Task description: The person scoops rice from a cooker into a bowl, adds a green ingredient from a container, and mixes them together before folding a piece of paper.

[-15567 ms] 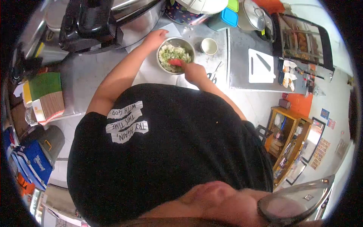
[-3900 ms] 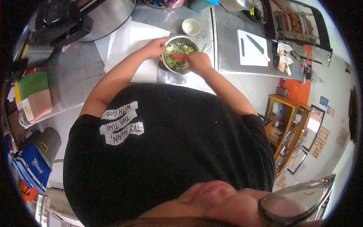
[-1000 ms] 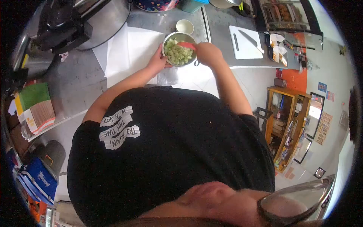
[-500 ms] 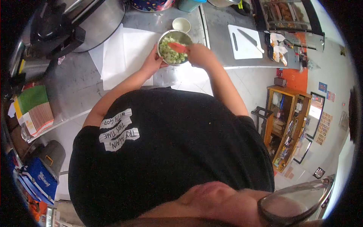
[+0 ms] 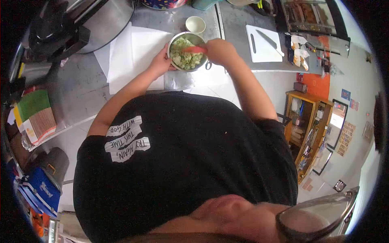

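Observation:
A metal bowl (image 5: pixel 171 60) holds a chunky pale-green mixture (image 5: pixel 184 58). My left hand (image 5: pixel 161 62) grips the bowl's left side, fingers wrapped around the wall. In my right hand (image 5: pixel 219 51), closed at the right rim, is a red spatula (image 5: pixel 196 49); its blade lies in the mixture. A small ring handle shows on the bowl's right side below my right hand. Just behind the bowl stands a small white bowl (image 5: pixel 195 24).
White paper sheets (image 5: pixel 139 48) lie on the metal counter (image 5: pixel 83 77) to the left. A knife (image 5: pixel 267 39) rests on a white cutting board (image 5: pixel 259 52) at right. A large metal pot (image 5: pixel 107 30) stands at the back left.
My right hand has moved slightly right and up with the spatula, uncovering the bowl's ring handle. The left hand stays on the bowl.

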Motion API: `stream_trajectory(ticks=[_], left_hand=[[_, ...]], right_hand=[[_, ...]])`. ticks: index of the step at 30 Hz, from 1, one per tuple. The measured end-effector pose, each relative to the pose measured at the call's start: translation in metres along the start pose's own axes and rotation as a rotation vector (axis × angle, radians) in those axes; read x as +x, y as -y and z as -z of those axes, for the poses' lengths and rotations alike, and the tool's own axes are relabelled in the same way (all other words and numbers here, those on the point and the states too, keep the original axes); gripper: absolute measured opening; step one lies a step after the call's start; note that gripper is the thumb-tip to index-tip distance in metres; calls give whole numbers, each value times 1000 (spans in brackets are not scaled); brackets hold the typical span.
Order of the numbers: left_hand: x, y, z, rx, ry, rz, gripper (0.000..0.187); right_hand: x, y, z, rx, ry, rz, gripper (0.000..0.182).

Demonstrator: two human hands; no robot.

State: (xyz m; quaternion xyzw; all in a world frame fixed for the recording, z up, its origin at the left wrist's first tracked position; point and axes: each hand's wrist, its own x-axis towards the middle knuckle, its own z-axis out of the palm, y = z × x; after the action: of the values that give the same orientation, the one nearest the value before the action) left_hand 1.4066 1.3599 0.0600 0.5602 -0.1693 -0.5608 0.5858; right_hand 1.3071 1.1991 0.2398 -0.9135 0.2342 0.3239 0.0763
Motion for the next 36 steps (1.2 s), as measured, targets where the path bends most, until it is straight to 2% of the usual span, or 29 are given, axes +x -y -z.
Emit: stream_trajectory(ticks=[1,3,4,5,8,11,13,14,16,17,19,21,23,24,26,27,30,32,35,36], left_hand=[[3,-1,5,-2,-3,2,65],[6,-2,13,-8,59,45,64],[6,-6,13,-9,62,51,64],[4,-10,12,26,65,36,64],[10,-5,15,59,62,11,63],[21,1,24,85,51,15,63],[24,1,26,92,36,19,63],[21,-2,26,75,29,11,63],[15,-12,25,54,18,1,63],[11,-17,23,91,23,37,57],[9,-21,22,137,33,73,51],[11,-20,23,66,-21,17,51],[12,-21,23,47,-16,5,57],[12,-22,25,25,-18,-9,63],[17,-10,24,29,-7,-10,64],[21,-3,25,32,13,-11,65],[8,-15,9,-62,-16,8,64],[3,-17,-11,-180,-51,-16,62],[8,-18,-28,-109,-92,-15,59],[9,-18,-27,-80,-108,-14,58]], right_hand=[[-5,-1,-4,-1,2,3,24],[-10,-6,-24,-198,-70,118,27],[-1,-2,-49,-220,-3,86,29],[13,-1,-76,-50,9,-24,24],[32,-6,-74,-71,-33,25,26],[36,-16,-43,31,188,58,41],[16,-8,-14,-15,121,-52,18],[8,-6,-17,-21,124,-51,18],[2,-5,-32,-182,50,92,19],[6,3,-54,-209,-19,141,20],[3,21,-79,-36,-171,37,22],[12,15,-98,11,-199,17,22],[15,10,-95,58,-226,0,23],[17,0,-86,84,-164,8,23],[8,-10,-63,131,-96,20,25],[5,-8,-50,140,-54,-52,23],[7,-2,-43,227,-98,-123,23],[13,18,-53,46,-289,-84,31],[29,22,-56,49,-275,-141,37],[32,15,-49,36,-194,-128,36]])
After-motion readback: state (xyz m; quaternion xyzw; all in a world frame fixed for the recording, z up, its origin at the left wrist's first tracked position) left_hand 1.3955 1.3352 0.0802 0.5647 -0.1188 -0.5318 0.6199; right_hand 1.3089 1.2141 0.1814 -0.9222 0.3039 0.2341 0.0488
